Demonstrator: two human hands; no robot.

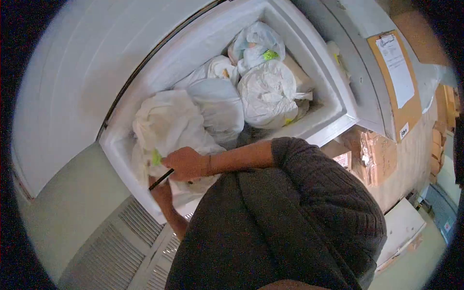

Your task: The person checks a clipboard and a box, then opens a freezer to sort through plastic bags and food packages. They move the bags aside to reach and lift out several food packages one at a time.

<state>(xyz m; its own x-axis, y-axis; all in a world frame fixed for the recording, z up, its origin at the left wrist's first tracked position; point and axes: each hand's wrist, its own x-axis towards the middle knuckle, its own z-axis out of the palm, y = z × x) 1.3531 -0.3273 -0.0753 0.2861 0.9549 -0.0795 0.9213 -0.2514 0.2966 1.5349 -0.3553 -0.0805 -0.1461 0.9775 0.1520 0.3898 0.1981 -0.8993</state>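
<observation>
My right hand point(189, 163) is closed, its fingertips right at a bright green tag point(155, 157) on a large white plastic bag point(169, 113). Just below it, my left hand point(162, 192) reaches in against the bag's near side, with its fingers mostly hidden. A thin black stick-like thing point(160, 179) lies slantwise across my left hand, its upper end meeting my right hand; I cannot tell which hand holds it. The bag slumps at the near left end of an open white chest freezer point(333, 129).
More tied bags fill the freezer: a greyish bag point(217, 104), a crumpled white bag point(268, 92) and a clear-looking bag point(256, 46) with a green label. The raised lid point(92, 72) stands left. A clipboard point(398, 82) and cardboard boxes point(379, 154) are on the right; louvred doors point(113, 246) are below left.
</observation>
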